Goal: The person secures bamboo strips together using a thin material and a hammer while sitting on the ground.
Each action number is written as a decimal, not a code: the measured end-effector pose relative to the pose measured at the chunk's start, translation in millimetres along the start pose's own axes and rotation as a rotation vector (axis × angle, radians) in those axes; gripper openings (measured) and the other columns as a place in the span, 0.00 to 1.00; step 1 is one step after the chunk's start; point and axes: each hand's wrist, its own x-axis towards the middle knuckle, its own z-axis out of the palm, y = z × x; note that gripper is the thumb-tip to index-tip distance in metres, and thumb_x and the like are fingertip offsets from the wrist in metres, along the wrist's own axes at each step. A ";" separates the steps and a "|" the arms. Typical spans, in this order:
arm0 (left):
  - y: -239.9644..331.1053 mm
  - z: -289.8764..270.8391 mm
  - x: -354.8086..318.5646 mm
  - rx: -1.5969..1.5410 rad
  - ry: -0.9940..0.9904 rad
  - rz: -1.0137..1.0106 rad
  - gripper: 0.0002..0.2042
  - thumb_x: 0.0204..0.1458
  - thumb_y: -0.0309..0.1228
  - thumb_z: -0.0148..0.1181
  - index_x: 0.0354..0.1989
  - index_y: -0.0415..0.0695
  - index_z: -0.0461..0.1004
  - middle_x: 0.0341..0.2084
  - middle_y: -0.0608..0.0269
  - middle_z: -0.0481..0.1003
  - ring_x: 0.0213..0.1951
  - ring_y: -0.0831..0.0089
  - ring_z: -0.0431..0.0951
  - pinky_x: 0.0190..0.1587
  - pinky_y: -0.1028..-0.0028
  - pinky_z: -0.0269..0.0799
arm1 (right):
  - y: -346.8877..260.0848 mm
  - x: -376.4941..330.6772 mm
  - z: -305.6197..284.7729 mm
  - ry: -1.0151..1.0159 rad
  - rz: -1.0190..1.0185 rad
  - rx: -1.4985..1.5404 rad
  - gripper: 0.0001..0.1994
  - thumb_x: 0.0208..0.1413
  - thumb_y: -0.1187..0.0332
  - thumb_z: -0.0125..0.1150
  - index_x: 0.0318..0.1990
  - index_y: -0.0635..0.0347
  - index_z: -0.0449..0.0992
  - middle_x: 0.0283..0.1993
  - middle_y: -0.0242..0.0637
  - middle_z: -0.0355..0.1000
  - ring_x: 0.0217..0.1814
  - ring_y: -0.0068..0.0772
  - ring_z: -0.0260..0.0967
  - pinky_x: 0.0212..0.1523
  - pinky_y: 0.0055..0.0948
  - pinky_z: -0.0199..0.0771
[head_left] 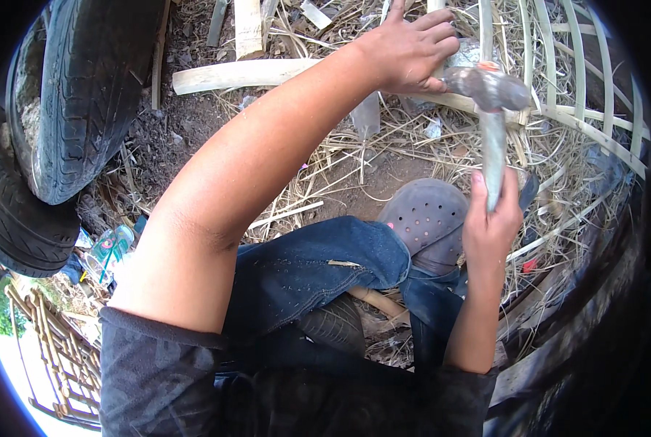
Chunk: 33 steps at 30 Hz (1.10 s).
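Observation:
My right hand [491, 226] is wrapped round the pale handle of a hammer [493, 146]. Its dark, slightly blurred metal head [485, 88] hangs over the right end of a bamboo strip [245, 75] that lies crosswise on the ground. Stretched out to the far side, my left hand [416, 54] rests palm down over this strip with its fingers spread, the thumb close to the hammer head. My left forearm and hand hide the middle of the strip. Upright thin bamboo slats [575, 58] meet a crosspiece at the far right, forming a lattice.
Two worn tires [96, 95] stand at the left. A grey perforated clog [424, 218] is on my foot below the hammer. Bamboo shavings [340, 153] and plastic scraps litter the soil. A bamboo frame [59, 357] is at the lower left, and another bamboo piece [249, 29] lies at the far side.

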 end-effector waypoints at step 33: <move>0.6 0.2 -1.3 -0.039 0.039 -0.012 0.31 0.51 0.53 0.58 0.51 0.37 0.66 0.52 0.49 0.66 0.68 0.53 0.55 0.68 0.33 0.32 | -5.1 -2.3 8.3 0.082 0.098 -0.013 0.10 0.63 0.67 0.58 0.45 0.63 0.70 0.28 0.48 0.74 0.28 0.43 0.75 0.31 0.37 0.71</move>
